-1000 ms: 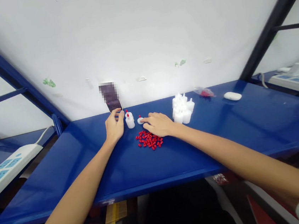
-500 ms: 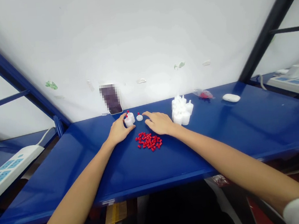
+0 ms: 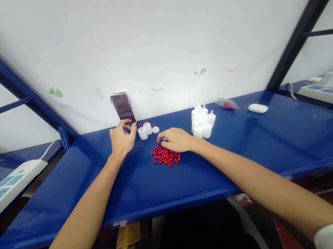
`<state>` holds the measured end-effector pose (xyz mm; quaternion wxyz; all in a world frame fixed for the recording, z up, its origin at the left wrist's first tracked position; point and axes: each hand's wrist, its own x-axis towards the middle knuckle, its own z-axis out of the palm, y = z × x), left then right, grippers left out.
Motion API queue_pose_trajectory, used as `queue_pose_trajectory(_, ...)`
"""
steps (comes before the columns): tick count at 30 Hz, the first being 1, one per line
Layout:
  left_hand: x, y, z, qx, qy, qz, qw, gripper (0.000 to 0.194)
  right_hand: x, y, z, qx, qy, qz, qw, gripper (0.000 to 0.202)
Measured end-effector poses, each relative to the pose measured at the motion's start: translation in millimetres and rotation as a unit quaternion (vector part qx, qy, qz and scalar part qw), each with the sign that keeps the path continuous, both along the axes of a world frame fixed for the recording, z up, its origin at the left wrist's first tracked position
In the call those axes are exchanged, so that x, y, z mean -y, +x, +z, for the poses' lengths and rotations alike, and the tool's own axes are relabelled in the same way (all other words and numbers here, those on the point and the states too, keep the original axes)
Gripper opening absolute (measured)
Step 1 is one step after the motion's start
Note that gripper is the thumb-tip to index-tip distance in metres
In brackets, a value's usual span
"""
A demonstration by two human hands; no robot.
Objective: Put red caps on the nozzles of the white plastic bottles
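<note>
Two white bottles with red caps [image 3: 143, 133] stand on the blue table [image 3: 126, 196], beside a small white round piece [image 3: 155, 129] with a red tip. My left hand [image 3: 122, 138] is just left of the bottles, fingers apart, holding nothing. Over the back edge of a pile of small red caps [image 3: 166, 157] is my right hand [image 3: 176, 139], its fingers curled down; whatever its fingertips may hold is hidden. A cluster of white bottles without red caps [image 3: 202, 122] stands to the right of my right hand.
A phone [image 3: 125, 109] leans on the wall behind my left hand. Farther right lie a clear bag with red pieces [image 3: 228, 104] and a white oval case [image 3: 258, 108]. Power strips [image 3: 12, 188] rest at both sides, beyond the blue and dark frame posts.
My left hand has let go of the bottles and moved left. My right hand has come down and nearer, from beside the small white piece to the red pile.
</note>
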<state>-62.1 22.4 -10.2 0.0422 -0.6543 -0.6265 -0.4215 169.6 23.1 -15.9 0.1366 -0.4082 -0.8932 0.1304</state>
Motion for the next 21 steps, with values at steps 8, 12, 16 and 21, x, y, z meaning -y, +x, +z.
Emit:
queue_pose_trajectory(8, 18, 16, 12.4, -0.110, -0.156, -0.213, 0.958, 0.027, -5, 1, -6.1, -0.089, -0.012, 0.001, 0.996, 0.037)
queue_pose_trajectory(12, 19, 16, 8.1, -0.151, -0.233, -0.274, 0.921, 0.022, -7, 2, -8.0, -0.130, -0.019, 0.002, 0.991, 0.035)
queue_pose_trajectory(16, 19, 14, 6.1, -0.169, -0.245, -0.289, 0.910, 0.028, -9, 1, -11.1, -0.177, -0.019, 0.012, 0.984, 0.033)
queue_pose_trajectory(21, 17, 16, 2.8, -0.152, -0.250, -0.312, 0.904, 0.028, -14, -2, -16.2, -0.244, -0.035, 0.013, 0.969, 0.033)
